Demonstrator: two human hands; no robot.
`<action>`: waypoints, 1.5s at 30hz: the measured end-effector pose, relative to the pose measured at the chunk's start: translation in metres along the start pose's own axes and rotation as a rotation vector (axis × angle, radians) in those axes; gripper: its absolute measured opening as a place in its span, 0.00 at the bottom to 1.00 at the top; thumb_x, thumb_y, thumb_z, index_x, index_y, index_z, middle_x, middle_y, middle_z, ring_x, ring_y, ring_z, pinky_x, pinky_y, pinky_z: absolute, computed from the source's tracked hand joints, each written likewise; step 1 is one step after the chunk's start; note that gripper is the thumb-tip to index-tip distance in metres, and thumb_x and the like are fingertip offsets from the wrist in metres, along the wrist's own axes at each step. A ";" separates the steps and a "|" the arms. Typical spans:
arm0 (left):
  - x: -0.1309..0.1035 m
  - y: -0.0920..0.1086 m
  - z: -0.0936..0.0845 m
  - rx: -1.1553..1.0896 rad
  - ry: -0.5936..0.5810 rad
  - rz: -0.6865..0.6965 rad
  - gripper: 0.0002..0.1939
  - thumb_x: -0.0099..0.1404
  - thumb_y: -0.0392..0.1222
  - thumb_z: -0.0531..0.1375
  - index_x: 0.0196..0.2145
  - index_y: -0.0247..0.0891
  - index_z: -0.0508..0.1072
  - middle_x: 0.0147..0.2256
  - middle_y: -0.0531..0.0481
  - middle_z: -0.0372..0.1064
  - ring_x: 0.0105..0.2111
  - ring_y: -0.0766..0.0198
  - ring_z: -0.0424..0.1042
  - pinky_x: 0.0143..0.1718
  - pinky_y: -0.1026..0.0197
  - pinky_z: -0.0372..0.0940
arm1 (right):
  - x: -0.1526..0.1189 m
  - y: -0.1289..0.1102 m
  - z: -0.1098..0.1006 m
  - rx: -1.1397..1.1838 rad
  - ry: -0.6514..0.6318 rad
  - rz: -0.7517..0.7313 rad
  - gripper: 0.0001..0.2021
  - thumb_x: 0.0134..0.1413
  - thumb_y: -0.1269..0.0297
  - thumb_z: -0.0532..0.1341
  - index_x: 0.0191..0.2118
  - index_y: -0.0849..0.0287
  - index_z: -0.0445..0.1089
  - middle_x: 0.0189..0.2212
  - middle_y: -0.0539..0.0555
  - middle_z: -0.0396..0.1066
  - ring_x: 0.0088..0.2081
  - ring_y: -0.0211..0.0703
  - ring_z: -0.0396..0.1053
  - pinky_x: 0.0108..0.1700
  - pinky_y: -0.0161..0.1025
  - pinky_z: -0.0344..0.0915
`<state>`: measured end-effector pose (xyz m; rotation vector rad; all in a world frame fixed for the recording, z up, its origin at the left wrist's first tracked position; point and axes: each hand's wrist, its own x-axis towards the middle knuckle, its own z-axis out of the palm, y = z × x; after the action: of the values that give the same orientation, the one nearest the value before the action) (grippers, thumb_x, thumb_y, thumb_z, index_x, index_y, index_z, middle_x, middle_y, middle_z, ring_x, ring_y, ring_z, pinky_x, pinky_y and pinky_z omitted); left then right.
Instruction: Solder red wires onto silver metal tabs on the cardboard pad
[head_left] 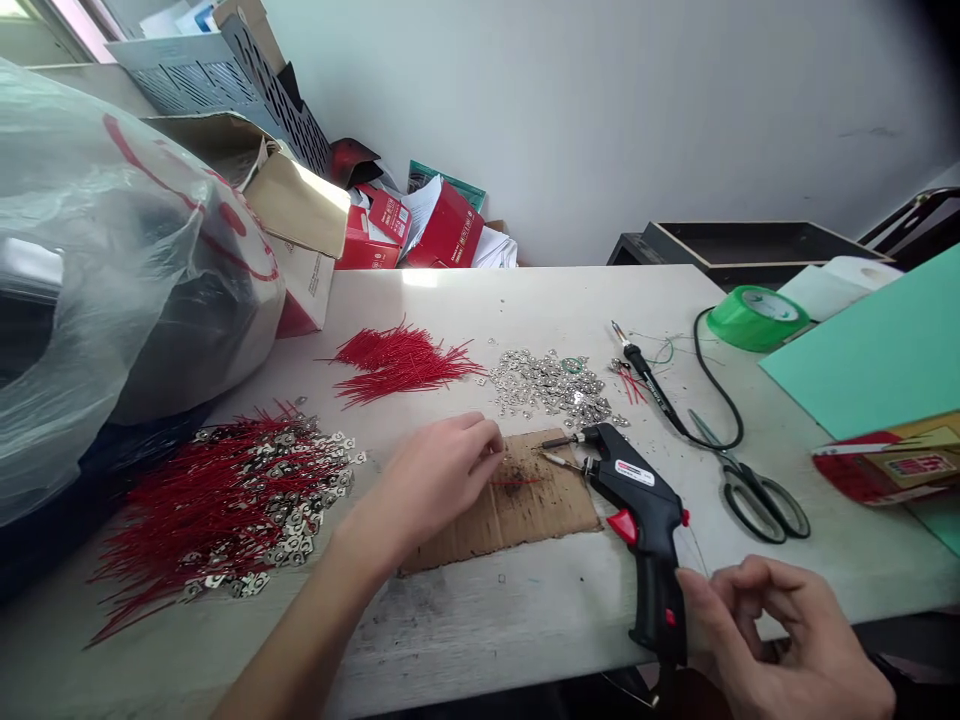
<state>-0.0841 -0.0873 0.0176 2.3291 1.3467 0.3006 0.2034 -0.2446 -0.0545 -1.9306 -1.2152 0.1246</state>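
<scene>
My left hand [446, 470] is over a piece of brown cardboard [551, 515], fingers pinched at the near end of a short red wire [519, 482]. The wire lies across a dark burnt patch. Just to the right, a black soldering gun [634, 490] with a red trigger points its two tips over the cardboard's edge. My right hand [787, 630] is beside the gun's handle, fingers curled and thumb toward the index finger. A thin solder wire [697, 550] runs from the gun's back down to these fingertips.
Left lies a heap of red wires with metal tabs [247, 500]; behind are bare red wires [405, 362] and loose metal tabs [551, 385]. Right are a soldering iron [652, 385], scissors [757, 490] and green tape [757, 318]. A plastic bag [150, 250] bulges at left.
</scene>
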 end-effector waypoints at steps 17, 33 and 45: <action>-0.006 0.012 0.018 0.104 0.057 -0.025 0.13 0.78 0.44 0.56 0.35 0.38 0.73 0.39 0.46 0.78 0.34 0.56 0.74 0.30 0.57 0.52 | 0.023 -0.047 0.007 -0.700 -0.643 0.232 0.23 0.61 0.32 0.51 0.37 0.47 0.62 0.27 0.56 0.75 0.37 0.68 0.75 0.38 0.49 0.60; 0.022 0.005 0.008 0.163 0.231 -0.132 0.07 0.76 0.42 0.59 0.46 0.39 0.76 0.45 0.48 0.79 0.42 0.54 0.77 0.34 0.57 0.60 | 0.033 -0.018 -0.019 0.336 0.113 0.462 0.17 0.53 0.48 0.74 0.35 0.55 0.76 0.27 0.47 0.74 0.29 0.38 0.67 0.31 0.34 0.64; 0.071 0.007 0.014 0.266 0.099 -0.105 0.11 0.73 0.36 0.57 0.42 0.37 0.81 0.43 0.41 0.76 0.42 0.51 0.77 0.34 0.58 0.61 | 0.062 -0.041 -0.049 1.392 -0.068 0.591 0.17 0.50 0.67 0.78 0.45 0.55 0.78 0.37 0.45 0.74 0.19 0.22 0.57 0.24 0.24 0.68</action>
<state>-0.0377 -0.0327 0.0061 2.4727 1.6393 0.2173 0.2311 -0.2173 0.0257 -0.9251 -0.2771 1.0381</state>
